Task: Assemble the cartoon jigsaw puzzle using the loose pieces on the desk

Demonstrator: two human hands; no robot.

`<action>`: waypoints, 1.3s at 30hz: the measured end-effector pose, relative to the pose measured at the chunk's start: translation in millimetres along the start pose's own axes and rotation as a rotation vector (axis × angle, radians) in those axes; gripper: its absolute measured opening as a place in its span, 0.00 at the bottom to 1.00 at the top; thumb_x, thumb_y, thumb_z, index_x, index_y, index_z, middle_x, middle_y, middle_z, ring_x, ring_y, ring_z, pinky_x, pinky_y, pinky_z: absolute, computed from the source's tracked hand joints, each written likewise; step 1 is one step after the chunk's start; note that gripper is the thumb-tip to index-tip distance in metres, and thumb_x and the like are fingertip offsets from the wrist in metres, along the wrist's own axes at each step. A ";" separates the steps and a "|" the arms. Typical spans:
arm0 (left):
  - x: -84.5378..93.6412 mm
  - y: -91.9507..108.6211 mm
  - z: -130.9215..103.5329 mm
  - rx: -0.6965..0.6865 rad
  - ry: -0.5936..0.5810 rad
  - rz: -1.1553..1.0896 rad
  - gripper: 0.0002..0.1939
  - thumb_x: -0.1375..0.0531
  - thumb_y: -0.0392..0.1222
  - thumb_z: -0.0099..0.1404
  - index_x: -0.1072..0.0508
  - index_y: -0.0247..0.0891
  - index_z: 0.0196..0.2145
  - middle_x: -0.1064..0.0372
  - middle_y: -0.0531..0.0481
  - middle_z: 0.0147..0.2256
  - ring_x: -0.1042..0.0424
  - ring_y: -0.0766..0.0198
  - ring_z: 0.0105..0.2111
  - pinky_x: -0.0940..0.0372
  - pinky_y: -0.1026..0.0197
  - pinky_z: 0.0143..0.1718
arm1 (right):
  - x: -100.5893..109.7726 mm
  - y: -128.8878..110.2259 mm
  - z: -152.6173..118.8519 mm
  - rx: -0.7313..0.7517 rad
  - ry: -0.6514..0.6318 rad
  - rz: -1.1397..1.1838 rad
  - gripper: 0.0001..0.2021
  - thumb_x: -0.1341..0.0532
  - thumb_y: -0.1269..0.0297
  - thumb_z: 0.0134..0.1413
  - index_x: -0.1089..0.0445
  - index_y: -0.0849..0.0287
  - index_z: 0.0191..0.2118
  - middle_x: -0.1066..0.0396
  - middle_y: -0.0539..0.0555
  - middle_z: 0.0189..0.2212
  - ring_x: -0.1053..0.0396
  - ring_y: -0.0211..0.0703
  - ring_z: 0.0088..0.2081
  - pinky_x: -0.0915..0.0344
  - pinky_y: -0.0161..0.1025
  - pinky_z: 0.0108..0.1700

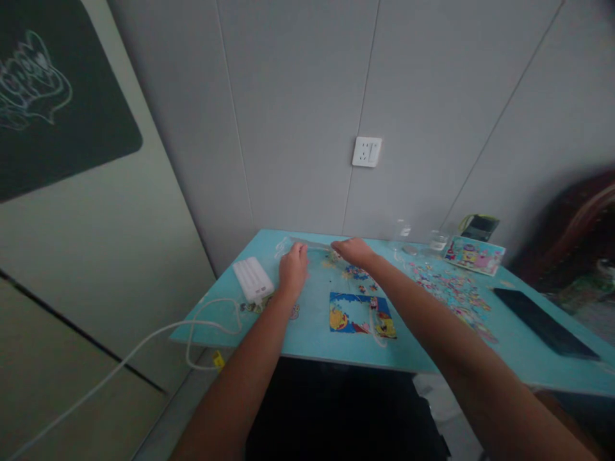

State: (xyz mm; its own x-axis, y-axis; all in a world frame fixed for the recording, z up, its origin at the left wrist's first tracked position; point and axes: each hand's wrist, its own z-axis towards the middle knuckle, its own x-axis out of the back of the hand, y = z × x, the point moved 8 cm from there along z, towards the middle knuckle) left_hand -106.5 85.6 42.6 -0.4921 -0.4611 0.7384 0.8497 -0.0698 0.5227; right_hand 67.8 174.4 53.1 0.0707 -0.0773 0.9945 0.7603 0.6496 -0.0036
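My left hand [294, 266] and my right hand [354, 251] are both closed over the far part of the blue table. Between them stretches the edge of what looks like a clear plastic bag [314, 245], pinched at each end. Small light pieces lie just under my right hand, partly hidden by it. Closer to me, a partly assembled cartoon jigsaw puzzle [339, 320] lies flat, its border joined around an open middle. Loose puzzle pieces [356, 273] sit between it and my right hand, some covered by my right forearm.
A white power bank [253, 279] with a white cable [158, 333] lies left. On the right are many scattered pieces [454, 288], a picture box [475, 255], clear containers [438, 241] and a black tablet-like slab [542, 322]. A grey wall with a socket [367, 152] stands behind the table.
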 end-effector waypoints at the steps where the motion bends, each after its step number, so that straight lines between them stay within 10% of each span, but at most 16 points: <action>1: -0.8 1.0 -0.7 -0.003 -0.001 -0.011 0.18 0.39 0.48 0.73 0.30 0.37 0.55 0.31 0.43 0.53 0.27 0.56 0.48 0.28 0.48 0.48 | -1.1 -1.0 -2.0 0.012 -0.015 0.018 0.17 0.38 0.58 0.67 0.31 0.58 0.57 0.30 0.59 0.55 0.27 0.49 0.50 0.27 0.52 0.51; 12: -19.5 19.7 -10.6 -0.073 -0.047 -0.037 0.18 0.39 0.48 0.73 0.30 0.37 0.55 0.31 0.43 0.53 0.27 0.56 0.48 0.28 0.48 0.49 | -9.1 50.2 -121.5 -0.153 0.089 0.123 0.20 0.42 0.56 0.70 0.33 0.55 0.62 0.35 0.61 0.63 0.32 0.54 0.59 0.34 0.57 0.60; 17: -14.7 12.2 -9.1 -0.084 -0.043 0.000 0.18 0.39 0.48 0.73 0.30 0.37 0.55 0.31 0.43 0.54 0.27 0.56 0.49 0.28 0.48 0.49 | -5.9 -0.5 -74.8 0.011 0.089 0.127 0.23 0.47 0.54 0.72 0.37 0.50 0.67 0.44 0.58 0.70 0.43 0.55 0.68 0.44 0.54 0.68; 23: 9.8 5.0 -7.1 -0.050 0.090 0.026 0.17 0.39 0.48 0.73 0.29 0.38 0.55 0.31 0.43 0.53 0.27 0.56 0.48 0.28 0.48 0.49 | -11.4 -50.2 -13.4 0.152 0.003 0.062 0.18 0.38 0.57 0.67 0.32 0.58 0.58 0.31 0.59 0.57 0.29 0.51 0.53 0.29 0.55 0.54; 33: 31.7 -2.8 -8.3 0.014 0.289 -0.030 0.16 0.40 0.48 0.73 0.29 0.37 0.53 0.30 0.43 0.52 0.26 0.57 0.47 0.28 0.48 0.49 | 29.1 39.9 15.7 -0.176 0.179 -0.051 0.18 0.38 0.58 0.67 0.32 0.59 0.58 0.30 0.59 0.55 0.27 0.50 0.50 0.27 0.52 0.50; 39: 36.7 -4.2 -9.2 0.022 0.313 -0.066 0.16 0.40 0.47 0.73 0.29 0.37 0.54 0.30 0.43 0.53 0.27 0.55 0.49 0.29 0.47 0.50 | 15.3 20.8 29.5 -0.109 0.143 0.033 0.17 0.40 0.54 0.68 0.29 0.60 0.54 0.26 0.58 0.51 0.27 0.50 0.50 0.31 0.55 0.54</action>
State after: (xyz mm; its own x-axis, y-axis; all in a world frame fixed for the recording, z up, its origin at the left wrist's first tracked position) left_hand -126.3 60.7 63.6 -0.4614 -0.7059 0.5374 0.8118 -0.0916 0.5767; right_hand 65.6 209.1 71.3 0.1822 -0.1695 0.9685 0.8212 0.5680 -0.0551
